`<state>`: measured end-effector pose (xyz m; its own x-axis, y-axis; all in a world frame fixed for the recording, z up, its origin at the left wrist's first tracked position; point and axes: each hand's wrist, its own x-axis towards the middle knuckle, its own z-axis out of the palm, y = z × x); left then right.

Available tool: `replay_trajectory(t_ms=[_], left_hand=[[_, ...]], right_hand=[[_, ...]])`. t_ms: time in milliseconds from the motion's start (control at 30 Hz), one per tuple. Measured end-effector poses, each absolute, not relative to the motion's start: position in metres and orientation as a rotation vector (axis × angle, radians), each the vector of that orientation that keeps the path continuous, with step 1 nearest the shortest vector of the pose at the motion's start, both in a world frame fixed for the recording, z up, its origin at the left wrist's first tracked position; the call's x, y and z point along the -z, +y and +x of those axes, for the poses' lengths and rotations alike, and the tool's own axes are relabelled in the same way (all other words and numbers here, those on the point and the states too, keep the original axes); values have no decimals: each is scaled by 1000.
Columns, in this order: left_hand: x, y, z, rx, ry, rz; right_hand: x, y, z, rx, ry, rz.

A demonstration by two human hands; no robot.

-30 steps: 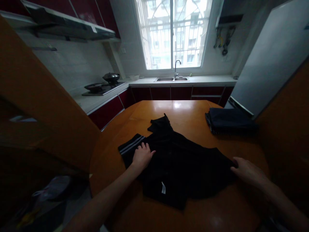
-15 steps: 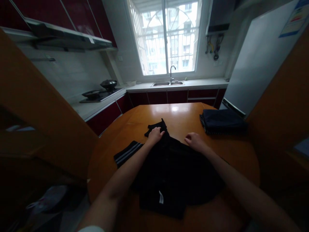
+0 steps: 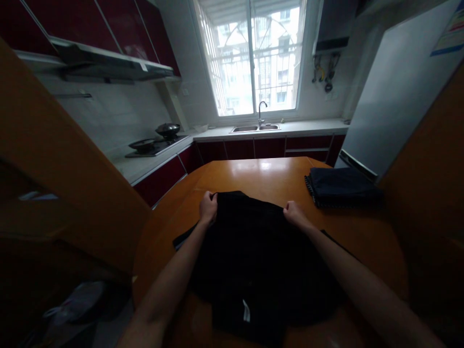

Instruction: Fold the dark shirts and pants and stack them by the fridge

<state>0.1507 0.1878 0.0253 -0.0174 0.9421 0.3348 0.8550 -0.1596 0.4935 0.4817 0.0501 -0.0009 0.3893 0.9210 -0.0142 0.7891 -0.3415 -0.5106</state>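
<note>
A black garment with a small white label near its close edge lies spread on the wooden table. My left hand pinches its far left corner, fingers closed on the cloth. Along the same far edge, my right hand grips the fabric at the right. The edge between the two hands runs fairly straight. A bit of a grey-striped sleeve shows beside my left forearm, mostly covered. Another strip of dark cloth pokes out beyond my right forearm.
A folded dark blue stack of cloth sits on the table's right side. Behind the table stand a counter with a sink and a stove with a lidded pan. A fridge rises at the right; a plastic bag lies low left.
My left hand has moved left with the garment's far edge, opening the bunched cloth out wider and over the striped sleeve. My right hand has closed on the edge.
</note>
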Motion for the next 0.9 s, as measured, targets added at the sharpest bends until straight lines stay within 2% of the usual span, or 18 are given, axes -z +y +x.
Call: replay_trajectory(t_ms=[133, 267, 533, 733, 900], left_hand=[[-11, 178, 108, -781, 1917, 2061], [-8, 175, 95, -521, 1749, 2079], [-31, 228, 174, -419, 1560, 2057], [-27, 224, 214, -241, 1344, 1997], [-46, 235, 210, -403, 1400, 2026]], right_hand=[[3, 23, 507, -454, -1450, -2246], [1, 16, 511, -679, -1551, -2118], [-25, 96, 471, -934, -1442, -2014], [-28, 117, 431, -1067, -1477, -1945], [-37, 125, 447, -994, -1404, -1942]])
